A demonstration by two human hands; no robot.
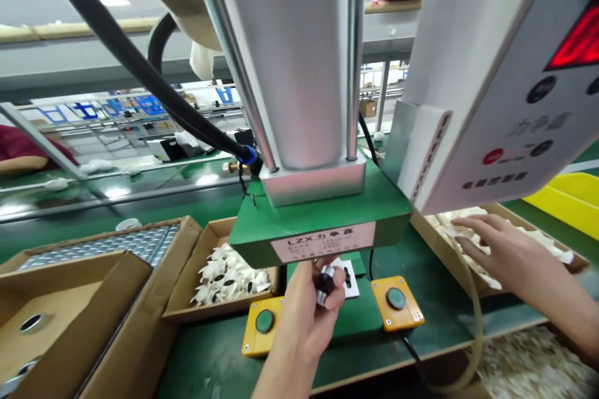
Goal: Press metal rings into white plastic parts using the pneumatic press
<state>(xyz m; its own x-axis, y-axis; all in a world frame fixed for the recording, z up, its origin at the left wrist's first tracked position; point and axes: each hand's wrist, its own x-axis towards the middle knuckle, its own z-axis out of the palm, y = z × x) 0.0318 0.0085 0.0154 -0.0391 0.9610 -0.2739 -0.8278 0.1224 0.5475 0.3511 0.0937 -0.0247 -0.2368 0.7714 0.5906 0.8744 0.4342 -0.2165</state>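
Observation:
My left hand (306,318) is closed around a small silver cylinder with a black middle (324,283), in front of the green press (322,218). Just behind those fingers, a white plate with a dark slot (350,279) sits on the press base. Off to the right, my right hand (508,249) reaches over a cardboard box of white plastic parts (543,240). Its fingers are stretched and apart, with nothing visible between them; the fingertips are at the parts, and I cannot tell whether they touch.
Two yellow boxes with green buttons, left (264,322) and right (396,299), flank the base. White bladed parts fill a carton (229,280). Silver cylinders (112,249) stand in rows behind an open carton (60,299). A control box (496,118) and hose (475,324) are at right.

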